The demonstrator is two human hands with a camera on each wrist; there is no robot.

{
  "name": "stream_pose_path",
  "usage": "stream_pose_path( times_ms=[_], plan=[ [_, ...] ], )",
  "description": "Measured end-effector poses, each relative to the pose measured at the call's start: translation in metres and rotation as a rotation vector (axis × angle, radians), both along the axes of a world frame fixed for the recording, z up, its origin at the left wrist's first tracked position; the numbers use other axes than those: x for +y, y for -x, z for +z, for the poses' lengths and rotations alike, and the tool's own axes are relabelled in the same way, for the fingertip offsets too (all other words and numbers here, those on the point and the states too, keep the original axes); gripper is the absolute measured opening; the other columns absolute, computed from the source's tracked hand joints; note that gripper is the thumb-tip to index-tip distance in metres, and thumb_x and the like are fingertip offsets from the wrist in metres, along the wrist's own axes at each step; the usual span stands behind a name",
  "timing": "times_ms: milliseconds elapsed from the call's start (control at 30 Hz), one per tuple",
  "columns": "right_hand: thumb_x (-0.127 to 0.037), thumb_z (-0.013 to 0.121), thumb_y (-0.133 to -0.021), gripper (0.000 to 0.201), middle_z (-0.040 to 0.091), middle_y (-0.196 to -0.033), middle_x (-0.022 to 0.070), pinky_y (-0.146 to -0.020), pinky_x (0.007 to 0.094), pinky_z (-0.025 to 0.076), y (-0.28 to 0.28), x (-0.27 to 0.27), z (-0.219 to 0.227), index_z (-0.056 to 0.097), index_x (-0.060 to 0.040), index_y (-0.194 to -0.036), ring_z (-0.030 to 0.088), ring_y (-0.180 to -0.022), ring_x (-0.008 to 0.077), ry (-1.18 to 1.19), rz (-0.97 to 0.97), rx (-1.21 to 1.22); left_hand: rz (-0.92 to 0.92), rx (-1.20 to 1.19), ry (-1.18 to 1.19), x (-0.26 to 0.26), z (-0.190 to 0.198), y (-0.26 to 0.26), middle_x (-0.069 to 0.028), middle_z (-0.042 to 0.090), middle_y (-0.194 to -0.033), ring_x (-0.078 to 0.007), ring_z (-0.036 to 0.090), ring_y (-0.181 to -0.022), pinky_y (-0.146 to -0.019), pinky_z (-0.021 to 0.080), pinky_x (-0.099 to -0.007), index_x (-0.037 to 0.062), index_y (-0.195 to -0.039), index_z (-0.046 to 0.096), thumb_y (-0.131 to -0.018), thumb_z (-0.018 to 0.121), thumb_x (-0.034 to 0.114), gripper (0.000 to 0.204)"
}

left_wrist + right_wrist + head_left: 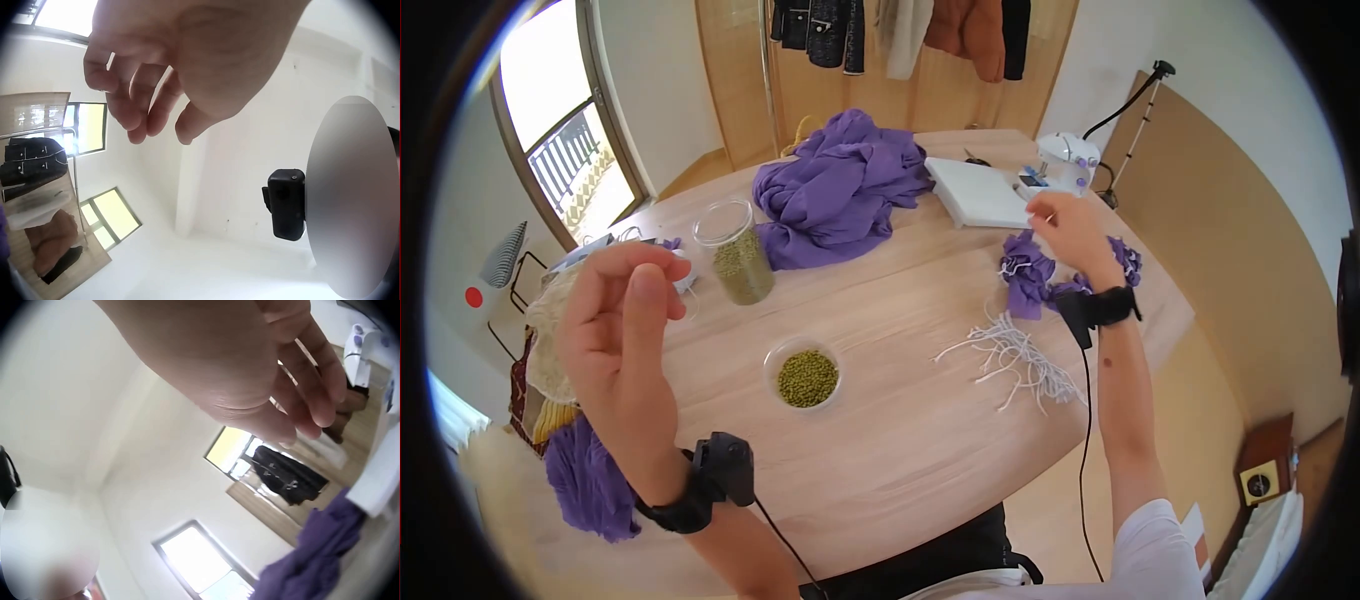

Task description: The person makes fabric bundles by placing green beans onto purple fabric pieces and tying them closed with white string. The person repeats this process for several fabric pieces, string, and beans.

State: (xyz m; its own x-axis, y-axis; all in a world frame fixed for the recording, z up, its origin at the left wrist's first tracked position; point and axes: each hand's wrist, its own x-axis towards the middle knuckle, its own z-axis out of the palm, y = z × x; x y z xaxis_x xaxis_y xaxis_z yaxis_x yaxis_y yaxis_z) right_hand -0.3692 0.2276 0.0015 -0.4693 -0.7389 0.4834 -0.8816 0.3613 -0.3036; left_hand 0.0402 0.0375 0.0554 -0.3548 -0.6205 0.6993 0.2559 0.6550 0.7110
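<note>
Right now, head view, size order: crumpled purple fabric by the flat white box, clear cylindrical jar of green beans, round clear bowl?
1. Crumpled purple fabric
2. Clear cylindrical jar
3. Round clear bowl, somewhat smaller

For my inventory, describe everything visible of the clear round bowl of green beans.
The clear, round, plastic-looking bowl sits upright on the pale wood tabletop, in front of the tall clear bean jar. It looks uncovered, its rim and wall see-through. Small olive-green beans lie inside, within its edge. Nothing else appears to touch it.

The left grip [622, 355] and right grip [1078, 236] are raised well apart, both loosely curled.
</note>
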Motion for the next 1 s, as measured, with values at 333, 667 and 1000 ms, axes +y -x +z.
stream_pose_path(
  times_ms=[333, 667, 1000],
  plan=[
    [-0.013, 0.067, -0.082, 0.019, 0.071, -0.093, 0.0208, -0.083, 0.0450, 0.054, 0.040, -0.018, -0.070, 0.072, -0.0038, -0.097, 0.067, -0.091, 0.0374, -0.327, -0.004, 0.157, -0.004, -0.048, -0.043, 0.001, 0.001, -0.002, -0.0008, 0.061, -0.086, -0.0053, 0.049, -0.075, -0.068, 0.039, -0.0192, -0.0006, -0.097, 0.062, -0.096, 0.065, 0.012, 0.013],
    [-0.008, 0.064, -0.083, 0.015, 0.071, -0.088, 0.0172, -0.076, 0.0409, 0.052, 0.000, -0.031, 0.004, 0.073, -0.0015, -0.093, 0.065, -0.083, 0.0355, 0.030, 0.061, 0.180, 0.051, -0.171, -0.001, -0.003, -0.002, 0.003, 0.0000, 0.064, -0.091, -0.0053, 0.050, -0.074, -0.067, 0.041, -0.0198, 0.0011, -0.097, 0.063, -0.096, 0.062, 0.008, 0.007],
    [-0.002, 0.068, -0.079, 0.009, 0.069, -0.089, 0.0128, -0.073, 0.0323, 0.051, -0.166, -0.073, 0.065, 0.065, 0.0014, -0.087, 0.066, -0.079, 0.0261, 0.388, 0.633, -0.263, -0.149, -0.158, -0.015, 0.012, -0.014, 0.048, -0.0091, 0.067, -0.088, -0.0153, 0.065, -0.077, -0.071, 0.055, -0.0286, -0.0024, -0.109, 0.061, -0.083, 0.075, 0.007, 0.031]
  ],
)
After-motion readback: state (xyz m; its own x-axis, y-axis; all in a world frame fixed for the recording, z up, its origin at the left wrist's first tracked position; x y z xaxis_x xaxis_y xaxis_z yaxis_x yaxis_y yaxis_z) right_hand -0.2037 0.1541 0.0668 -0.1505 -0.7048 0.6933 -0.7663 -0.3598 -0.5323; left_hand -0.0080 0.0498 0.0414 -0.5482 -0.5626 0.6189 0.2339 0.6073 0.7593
